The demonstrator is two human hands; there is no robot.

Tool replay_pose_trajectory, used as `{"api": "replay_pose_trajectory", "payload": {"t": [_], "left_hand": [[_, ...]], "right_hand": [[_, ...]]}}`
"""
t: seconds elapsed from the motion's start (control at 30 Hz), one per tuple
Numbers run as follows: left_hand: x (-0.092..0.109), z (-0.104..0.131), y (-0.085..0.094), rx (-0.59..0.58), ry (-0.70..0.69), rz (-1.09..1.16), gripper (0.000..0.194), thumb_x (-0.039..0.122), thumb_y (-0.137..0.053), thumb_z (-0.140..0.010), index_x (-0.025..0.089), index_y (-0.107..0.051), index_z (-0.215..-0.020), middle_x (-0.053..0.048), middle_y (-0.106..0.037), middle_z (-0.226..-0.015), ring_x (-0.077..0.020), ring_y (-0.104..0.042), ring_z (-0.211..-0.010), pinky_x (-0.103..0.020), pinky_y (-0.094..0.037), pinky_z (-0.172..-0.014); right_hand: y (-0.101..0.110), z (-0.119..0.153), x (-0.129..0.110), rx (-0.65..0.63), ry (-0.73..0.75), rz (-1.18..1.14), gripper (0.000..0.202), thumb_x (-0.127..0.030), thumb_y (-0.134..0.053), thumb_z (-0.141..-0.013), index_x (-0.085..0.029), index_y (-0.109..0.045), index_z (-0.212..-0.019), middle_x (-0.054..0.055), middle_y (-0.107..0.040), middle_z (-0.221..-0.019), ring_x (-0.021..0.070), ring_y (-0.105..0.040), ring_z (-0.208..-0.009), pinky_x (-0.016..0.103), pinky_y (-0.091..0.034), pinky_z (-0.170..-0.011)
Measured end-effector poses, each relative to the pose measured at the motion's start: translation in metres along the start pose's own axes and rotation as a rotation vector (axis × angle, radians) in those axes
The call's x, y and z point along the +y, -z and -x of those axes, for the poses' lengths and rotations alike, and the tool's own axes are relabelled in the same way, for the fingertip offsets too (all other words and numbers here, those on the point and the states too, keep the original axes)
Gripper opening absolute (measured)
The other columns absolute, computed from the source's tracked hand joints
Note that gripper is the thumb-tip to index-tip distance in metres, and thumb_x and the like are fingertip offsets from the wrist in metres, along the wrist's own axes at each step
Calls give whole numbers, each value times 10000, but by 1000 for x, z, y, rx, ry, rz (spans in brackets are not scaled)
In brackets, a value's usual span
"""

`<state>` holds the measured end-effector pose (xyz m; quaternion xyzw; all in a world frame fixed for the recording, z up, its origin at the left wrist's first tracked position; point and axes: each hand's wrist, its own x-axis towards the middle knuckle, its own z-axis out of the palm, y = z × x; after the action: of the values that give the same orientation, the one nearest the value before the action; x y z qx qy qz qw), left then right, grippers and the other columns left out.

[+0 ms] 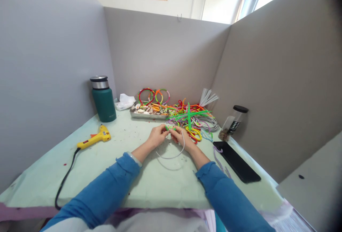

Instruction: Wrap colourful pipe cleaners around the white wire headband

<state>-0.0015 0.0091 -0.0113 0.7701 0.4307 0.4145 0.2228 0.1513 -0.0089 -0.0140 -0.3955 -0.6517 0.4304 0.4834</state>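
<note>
- Left hand (157,136), center of the frame: I record its fingers drawn narrow, pinching a small green piece (171,128).
- Right hand (182,138), just beside it: fingers likewise closed in, at the other end of the green piece.
- Green piece: at center, raised in the fingertips over the counter (149,185); mostly covered, so I cannot tell its full form.
- Pale wire (173,157): one, thin; bows down and left from the right hand, its free end below the left hand. I cannot tell whether it joins the green piece.
- Metal tray (149,116), above the hands: holds shells and orange bits.
- Colored rings (146,89): several, upright at the back of the tray.
- Heap of fuzzy stems (189,116), right of the tray: green, red, yellow, purple and gray, tangled.
- White sticks (207,98): a fanned bundle behind the heap.
- White tissue (126,100): crumpled, left of the tray.
- Green flask (103,104), left of center: upright, steel and black top.
- Yellow glue gun (93,140), left side: lying down, black cord running to the lower left.
- Clear jar (232,124), right of center: black lid, brown contents at its base, tilted.
- Black phone-like slab (239,163), right side: flat, a purple stem (219,159) reaching over its upper left corner.
</note>
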Motion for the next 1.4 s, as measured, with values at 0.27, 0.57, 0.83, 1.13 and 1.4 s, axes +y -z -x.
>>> {"api": "replay_pose_trajectory", "payload": {"t": [0.27,0.57,0.83,1.13,1.4], "left_hand": [[-11,-5,-4,-37,83,172,166,301,-541,-705,142,-544,-656,24,-516,-576,-89,-438,-544,-201,-325,-524],[-4,-3,-4,-73,197,286,248,373,-571,-693,145,-519,-613,46,-438,-446,-82,-409,-466,-197,-305,-465],[0,-2,-2,-87,264,296,297,411,-541,-715,151,-523,-573,43,-407,-404,-85,-407,-446,-204,-296,-455],[-3,-4,-3,-104,269,261,304,414,-537,-706,144,-539,-566,46,-400,-408,-81,-382,-448,-204,-275,-456],[1,-3,-2,-122,292,285,354,470,-504,-717,157,-502,-551,54,-345,-382,-69,-319,-399,-209,-221,-420]], "right_hand": [[1,-2,6,-18,14,76,314,-468,-516,-788,-172,-478,-690,-52,-473,-516,67,-376,-390,205,-268,-381],[2,-3,8,-22,17,152,317,-471,-512,-787,-170,-496,-689,-38,-471,-518,77,-377,-408,214,-272,-398],[1,-1,7,-19,39,81,229,-395,-569,-759,-179,-501,-794,-50,-477,-542,79,-387,-429,209,-285,-409],[0,2,2,-11,12,29,273,-441,-567,-750,-179,-498,-782,-51,-476,-538,69,-378,-414,200,-273,-393],[1,0,2,4,18,23,274,-434,-569,-748,-169,-502,-769,-50,-485,-527,73,-385,-413,204,-279,-398]]}}
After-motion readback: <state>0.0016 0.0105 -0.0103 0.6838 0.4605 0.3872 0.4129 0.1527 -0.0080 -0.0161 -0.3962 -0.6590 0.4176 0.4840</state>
